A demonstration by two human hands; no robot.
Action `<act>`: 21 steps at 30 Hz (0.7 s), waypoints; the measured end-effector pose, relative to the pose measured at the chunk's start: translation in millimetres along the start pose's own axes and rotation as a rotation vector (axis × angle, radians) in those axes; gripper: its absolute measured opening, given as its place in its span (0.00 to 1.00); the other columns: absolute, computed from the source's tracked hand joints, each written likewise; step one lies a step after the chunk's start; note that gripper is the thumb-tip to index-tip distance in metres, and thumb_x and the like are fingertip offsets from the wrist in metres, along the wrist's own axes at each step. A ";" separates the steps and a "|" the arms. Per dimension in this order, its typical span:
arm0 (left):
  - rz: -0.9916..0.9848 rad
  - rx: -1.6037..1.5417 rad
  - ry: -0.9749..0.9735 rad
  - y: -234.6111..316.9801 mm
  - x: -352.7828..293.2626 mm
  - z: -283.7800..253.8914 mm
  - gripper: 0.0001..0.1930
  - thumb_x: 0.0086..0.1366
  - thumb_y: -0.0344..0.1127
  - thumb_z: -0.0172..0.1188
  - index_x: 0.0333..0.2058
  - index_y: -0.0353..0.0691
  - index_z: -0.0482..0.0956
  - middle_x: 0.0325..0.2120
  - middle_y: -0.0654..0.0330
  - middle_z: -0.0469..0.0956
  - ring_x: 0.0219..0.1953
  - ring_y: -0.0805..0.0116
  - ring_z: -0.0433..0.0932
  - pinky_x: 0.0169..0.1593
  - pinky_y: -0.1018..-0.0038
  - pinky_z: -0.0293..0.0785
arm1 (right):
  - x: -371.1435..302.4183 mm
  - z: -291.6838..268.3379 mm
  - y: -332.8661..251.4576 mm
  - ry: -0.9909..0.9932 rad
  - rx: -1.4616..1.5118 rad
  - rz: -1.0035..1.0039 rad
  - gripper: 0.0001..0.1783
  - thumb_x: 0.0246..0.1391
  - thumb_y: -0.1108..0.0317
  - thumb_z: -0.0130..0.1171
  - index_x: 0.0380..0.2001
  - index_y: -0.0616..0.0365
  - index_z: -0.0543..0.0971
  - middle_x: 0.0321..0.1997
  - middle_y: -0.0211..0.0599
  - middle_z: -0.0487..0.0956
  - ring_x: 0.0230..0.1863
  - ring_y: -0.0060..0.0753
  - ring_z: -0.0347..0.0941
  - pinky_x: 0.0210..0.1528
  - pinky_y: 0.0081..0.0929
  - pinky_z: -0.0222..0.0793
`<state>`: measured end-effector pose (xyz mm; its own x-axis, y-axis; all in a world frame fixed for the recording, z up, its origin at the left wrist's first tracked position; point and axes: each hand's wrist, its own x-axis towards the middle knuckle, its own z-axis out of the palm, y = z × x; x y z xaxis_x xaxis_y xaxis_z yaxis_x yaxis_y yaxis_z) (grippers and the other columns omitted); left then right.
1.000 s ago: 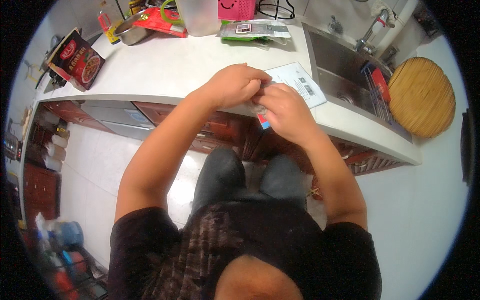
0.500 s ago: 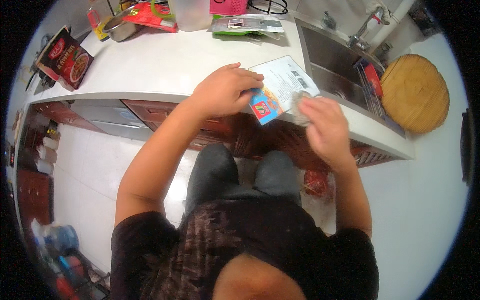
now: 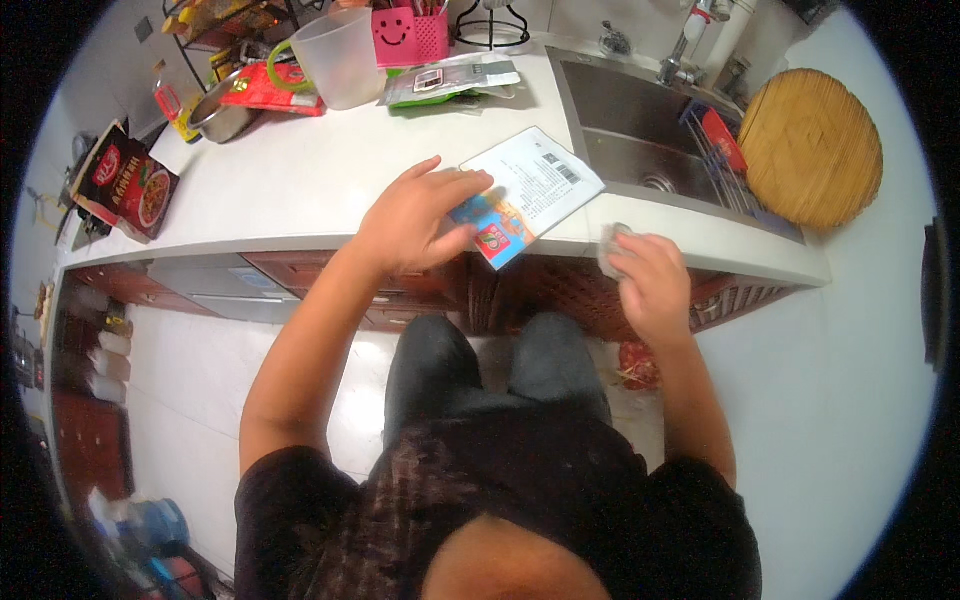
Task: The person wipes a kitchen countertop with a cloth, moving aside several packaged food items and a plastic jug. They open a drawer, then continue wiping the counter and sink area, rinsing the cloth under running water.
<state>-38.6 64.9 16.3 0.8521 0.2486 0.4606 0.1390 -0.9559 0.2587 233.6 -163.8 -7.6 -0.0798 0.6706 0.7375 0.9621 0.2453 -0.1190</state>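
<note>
As seen in the head view, the left hand [image 3: 415, 215] spreads its fingers apart at the left edge of a flat packet [image 3: 532, 193], while the right hand [image 3: 655, 285] has its fingers clamped on a crumpled greyish wad [image 3: 609, 254] at the near edge of the desk [image 3: 270, 180]. Whether the left fingertips touch the packet cannot be told. Smooth and rectangular, white with a blue near end and a red patch, the packet lies aslant, its near corner jutting past the desk's rim.

Along the far side of the smooth white desk stand a translucent, green-handled pitcher [image 3: 342, 65] and a pink holder [image 3: 415, 45]; left of them sit a glossy red bag [image 3: 265, 88] and a rounded metal bowl [image 3: 225, 118]. A dark pouch [image 3: 122, 185] stands upright farther left. At right, a metal sink [image 3: 620, 110] is set into the desk, a round, streaked, tan board [image 3: 815, 148] beside it. Below are reddish-brown cabinets [image 3: 560, 295] and a pale tiled floor [image 3: 200, 370].
</note>
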 end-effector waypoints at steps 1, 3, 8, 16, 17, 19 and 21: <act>0.019 0.008 0.020 6.0 -1.6 -5.0 0.28 0.56 0.41 0.66 0.57 0.44 0.76 0.59 0.53 0.76 0.63 0.51 0.72 0.71 0.46 0.56 | -10.6 -4.7 0.5 0.025 -0.013 0.034 0.18 0.37 0.83 0.58 0.36 0.57 0.83 0.50 0.36 0.82 0.51 0.48 0.76 0.53 0.42 0.73; 0.069 0.044 0.050 14.0 -3.0 -9.5 0.29 0.54 0.42 0.68 0.57 0.45 0.76 0.59 0.52 0.76 0.63 0.51 0.72 0.70 0.46 0.57 | -34.1 -10.8 1.7 0.078 -0.037 0.106 0.19 0.36 0.84 0.56 0.36 0.58 0.83 0.49 0.39 0.82 0.51 0.50 0.76 0.53 0.43 0.73; 0.154 0.162 0.016 14.3 -6.2 -7.0 0.18 0.56 0.35 0.69 0.46 0.44 0.83 0.54 0.54 0.79 0.59 0.55 0.76 0.67 0.47 0.63 | -70.6 -19.1 -4.1 0.069 -0.031 0.229 0.18 0.38 0.84 0.56 0.35 0.58 0.82 0.49 0.41 0.81 0.51 0.52 0.75 0.53 0.43 0.73; 0.006 0.158 0.226 37.1 98.7 -44.4 0.07 0.67 0.31 0.59 0.38 0.35 0.83 0.31 0.51 0.83 0.33 0.55 0.82 0.39 0.65 0.77 | -95.7 -19.2 -2.8 0.131 0.015 0.323 0.16 0.41 0.83 0.56 0.35 0.58 0.82 0.49 0.41 0.81 0.51 0.51 0.75 0.53 0.43 0.73; -0.080 0.105 0.202 39.9 117.2 -51.4 0.10 0.69 0.35 0.58 0.41 0.35 0.83 0.29 0.51 0.82 0.31 0.63 0.81 0.38 0.68 0.77 | -96.9 -18.5 -2.6 0.135 0.019 0.328 0.16 0.41 0.83 0.56 0.35 0.58 0.82 0.48 0.41 0.81 0.50 0.51 0.75 0.53 0.43 0.73; -0.175 0.010 0.201 55.4 151.4 -62.6 0.13 0.71 0.39 0.58 0.42 0.34 0.83 0.27 0.54 0.82 0.30 0.71 0.80 0.37 0.70 0.76 | -101.9 -18.9 -1.0 0.145 0.021 0.345 0.16 0.41 0.83 0.56 0.35 0.58 0.83 0.48 0.42 0.81 0.50 0.51 0.75 0.53 0.43 0.73; -0.246 -0.127 0.242 65.8 170.8 -70.5 0.14 0.72 0.40 0.57 0.43 0.33 0.83 0.28 0.56 0.82 0.31 0.72 0.79 0.37 0.71 0.77 | -105.7 -21.3 0.3 0.150 0.017 0.356 0.16 0.41 0.84 0.56 0.35 0.59 0.83 0.48 0.42 0.82 0.50 0.50 0.76 0.53 0.42 0.73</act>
<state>80.5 55.5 171.9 0.6545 0.5133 0.5551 0.2481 -0.8394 0.4836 247.8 -249.5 -71.5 0.2988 0.6067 0.7367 0.9180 0.0280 -0.3955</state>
